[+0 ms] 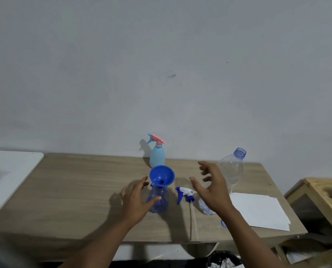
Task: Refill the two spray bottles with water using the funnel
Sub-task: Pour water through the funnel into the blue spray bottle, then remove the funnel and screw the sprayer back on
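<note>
A clear blue spray bottle [158,200] stands uncapped at the table's middle with a blue funnel [162,176] seated in its neck. My left hand [135,200] is open just left of it, thumb close to the bottle's side. The bottle's white-and-blue trigger head [185,193] lies on the table to its right, its tube pointing toward me. My right hand [212,187] hovers open beyond that, in front of a large clear water bottle [232,170] that has no cap. A light blue spray bottle [157,153] with a pink trigger stands by the wall.
White paper sheets [260,211] lie at the wooden table's [74,190] right end. A blue cap [223,223] peeks out under my right wrist. A white table [8,171] adjoins on the left, a wooden shelf [323,196] stands on the right.
</note>
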`<state>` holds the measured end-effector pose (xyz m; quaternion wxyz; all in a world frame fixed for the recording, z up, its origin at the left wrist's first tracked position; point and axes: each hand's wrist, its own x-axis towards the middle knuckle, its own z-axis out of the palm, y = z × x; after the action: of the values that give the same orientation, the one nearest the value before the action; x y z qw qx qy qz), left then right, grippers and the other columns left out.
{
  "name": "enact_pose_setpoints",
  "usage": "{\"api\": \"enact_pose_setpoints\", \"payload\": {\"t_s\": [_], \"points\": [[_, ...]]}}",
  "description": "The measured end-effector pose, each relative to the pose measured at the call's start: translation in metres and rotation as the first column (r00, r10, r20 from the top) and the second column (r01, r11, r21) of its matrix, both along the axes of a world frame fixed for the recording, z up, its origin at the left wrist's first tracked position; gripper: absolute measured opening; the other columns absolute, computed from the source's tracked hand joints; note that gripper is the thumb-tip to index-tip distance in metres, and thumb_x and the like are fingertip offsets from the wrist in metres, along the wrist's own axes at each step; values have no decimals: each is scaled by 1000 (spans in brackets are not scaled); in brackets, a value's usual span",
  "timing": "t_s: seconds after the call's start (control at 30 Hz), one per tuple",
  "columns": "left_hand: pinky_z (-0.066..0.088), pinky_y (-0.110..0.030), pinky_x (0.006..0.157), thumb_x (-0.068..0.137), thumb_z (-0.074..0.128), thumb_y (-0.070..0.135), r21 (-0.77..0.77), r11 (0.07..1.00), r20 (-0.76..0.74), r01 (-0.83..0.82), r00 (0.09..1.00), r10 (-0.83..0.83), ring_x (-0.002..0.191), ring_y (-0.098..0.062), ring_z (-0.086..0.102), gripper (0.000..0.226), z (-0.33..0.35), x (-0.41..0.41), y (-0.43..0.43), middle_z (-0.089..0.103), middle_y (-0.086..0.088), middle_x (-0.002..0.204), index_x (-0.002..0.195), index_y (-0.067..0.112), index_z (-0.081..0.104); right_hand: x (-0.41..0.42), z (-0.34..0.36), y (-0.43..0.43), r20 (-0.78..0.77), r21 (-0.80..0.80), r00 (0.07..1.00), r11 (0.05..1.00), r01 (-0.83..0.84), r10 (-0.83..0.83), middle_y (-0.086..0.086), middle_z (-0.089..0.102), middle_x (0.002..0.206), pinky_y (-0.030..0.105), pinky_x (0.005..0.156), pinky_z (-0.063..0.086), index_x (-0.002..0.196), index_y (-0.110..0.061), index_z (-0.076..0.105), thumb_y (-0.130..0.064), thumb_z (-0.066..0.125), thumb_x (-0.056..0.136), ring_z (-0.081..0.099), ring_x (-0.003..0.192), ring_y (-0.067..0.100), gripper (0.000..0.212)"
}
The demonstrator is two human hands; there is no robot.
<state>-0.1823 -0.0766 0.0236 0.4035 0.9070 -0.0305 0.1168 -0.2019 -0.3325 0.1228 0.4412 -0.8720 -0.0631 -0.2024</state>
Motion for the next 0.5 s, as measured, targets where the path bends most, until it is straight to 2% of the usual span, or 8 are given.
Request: {"api": "enact_pose_setpoints", "payload": {"t_s": [0.13,0.2,0.27,0.33,0.37,0.4,0.43,0.5], "points": [[36,-50,102,64,76,64,6,1000,-23,12,1000,-12,108,-14,64,67,-10,3,-5,69,16,110,120,29,65,25,1,22,-288,66,937,980,-186,197,-17,51,135,18,90,49,143,-33,45,-38,89,71,54,118,0,85],[41,-50,96,63,70,65,32,999,6,14,1000,-15,101,-18,68,65,-15,4,-5,72,12,105,115,26,68,40,1,30,-419,56,863,957,-285,282,-17,43,147,21,97,45,149,-35,37,-43,93,63,49,126,2,103],[42,-46,92,66,79,57,26,1000,31,12,999,-13,98,-19,69,56,-14,4,-7,73,9,102,112,25,70,53,-1,37,-502,20,798,926,-376,334,-17,37,154,26,101,43,151,-39,30,-47,95,57,45,132,6,114],[42,-32,89,70,81,49,-1,1000,70,26,997,-26,96,-9,68,42,-6,3,-9,75,9,95,106,31,71,63,-4,43,-532,19,761,903,-428,372,-18,36,154,25,103,42,153,-40,26,-41,96,56,44,133,5,119],[40,-23,85,70,79,49,-22,999,103,39,994,-37,91,3,65,36,-4,3,-8,75,9,90,101,33,70,66,-5,44,-533,18,753,895,-445,385,-18,37,153,24,103,42,153,-39,26,-37,97,57,44,132,4,120],[38,-17,82,70,74,50,-51,997,110,56,993,-50,89,6,63,34,-3,3,-8,74,9,88,100,33,69,68,-7,46,-531,9,751,889,-458,392,-19,38,152,23,103,43,153,-40,26,-35,97,57,45,131,3,118],[38,-18,81,71,70,54,-62,997,97,56,994,-50,90,3,64,36,-5,4,-7,75,8,87,100,34,69,69,-8,47,-522,1,755,886,-464,396,-19,40,150,22,103,46,152,-40,27,-32,96,59,48,129,2,115],[40,-31,83,71,64,62,-44,997,56,57,997,-55,92,-11,67,48,-15,7,-5,75,9,94,107,31,71,69,-10,50,-494,12,769,887,-461,406,-19,44,143,23,103,50,147,-43,30,-26,94,63,53,122,-1,107]]}}
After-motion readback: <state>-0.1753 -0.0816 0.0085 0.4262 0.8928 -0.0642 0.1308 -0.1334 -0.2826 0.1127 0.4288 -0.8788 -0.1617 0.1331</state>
